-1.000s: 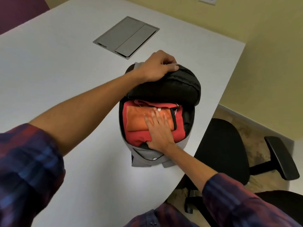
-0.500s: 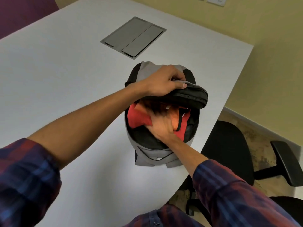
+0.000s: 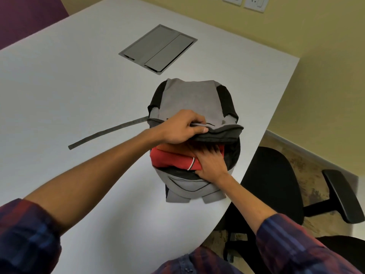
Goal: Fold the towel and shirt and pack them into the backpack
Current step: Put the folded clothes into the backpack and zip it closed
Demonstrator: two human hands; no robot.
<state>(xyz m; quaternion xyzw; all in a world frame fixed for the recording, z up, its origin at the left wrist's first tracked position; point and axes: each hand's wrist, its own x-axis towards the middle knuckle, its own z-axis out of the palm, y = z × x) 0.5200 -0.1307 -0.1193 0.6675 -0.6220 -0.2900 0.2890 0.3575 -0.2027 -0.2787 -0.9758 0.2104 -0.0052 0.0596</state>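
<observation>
A grey and black backpack (image 3: 189, 99) lies on the white table (image 3: 69, 86) near its right edge. My left hand (image 3: 181, 129) grips the edge of the backpack's front flap and holds it low over the opening. Inside lies the folded red shirt (image 3: 171, 158); a strip of the orange towel (image 3: 164, 146) shows above it under the flap. My right hand (image 3: 209, 161) reaches flat into the opening and presses on the clothes, its fingertips hidden under the flap.
A grey strap (image 3: 106, 131) trails left from the backpack across the table. A metal cable hatch (image 3: 158, 48) is set into the table farther back. A black office chair (image 3: 276, 184) stands at the right beside the table edge.
My left hand has pulled the flap down over the opening, covering most of the clothes. My right hand has pushed deeper in under the flap. The strap now shows.
</observation>
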